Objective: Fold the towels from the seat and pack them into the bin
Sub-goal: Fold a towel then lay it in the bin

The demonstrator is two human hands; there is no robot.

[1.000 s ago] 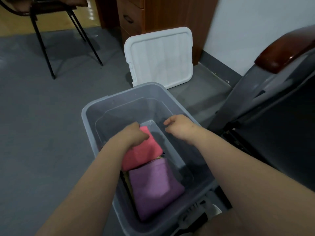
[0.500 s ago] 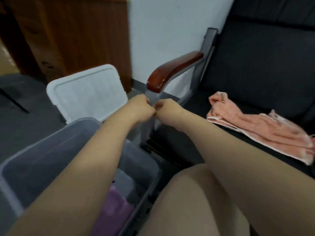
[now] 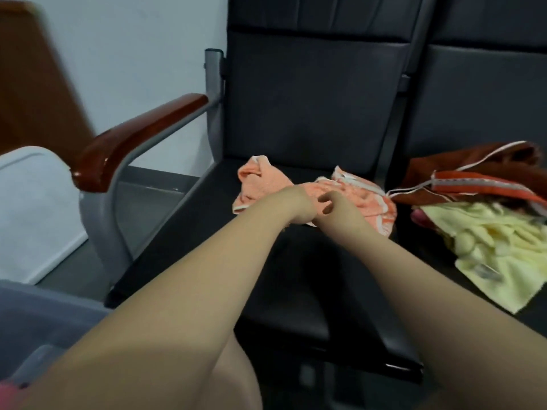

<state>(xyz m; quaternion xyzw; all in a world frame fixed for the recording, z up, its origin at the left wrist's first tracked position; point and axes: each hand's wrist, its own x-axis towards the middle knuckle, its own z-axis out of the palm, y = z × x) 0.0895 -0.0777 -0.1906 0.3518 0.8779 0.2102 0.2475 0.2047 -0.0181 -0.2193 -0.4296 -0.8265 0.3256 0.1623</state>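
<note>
A crumpled peach towel (image 3: 263, 184) lies on the dark seat (image 3: 310, 285). My left hand (image 3: 296, 204) rests curled on the towel's near edge, with its fingers hidden behind the back of the hand. My right hand (image 3: 337, 211) is beside it, touching the same towel with fingers apart. On the neighbouring seat to the right lie a brown towel with an orange stripe (image 3: 479, 170) and a pale yellow towel (image 3: 497, 250). The grey bin (image 3: 44, 315) shows at the lower left, with a bit of pink towel (image 3: 9, 392) at the frame's corner.
The white bin lid (image 3: 29, 208) leans upright beyond the bin on the left. A wooden armrest on a grey metal frame (image 3: 133, 137) stands between the bin and the seat. My knee (image 3: 231, 380) is in front of the seat edge.
My view has swung right from the bin to the seats. Both hands left the bin, passed the armrest and now rest on the peach towel.
</note>
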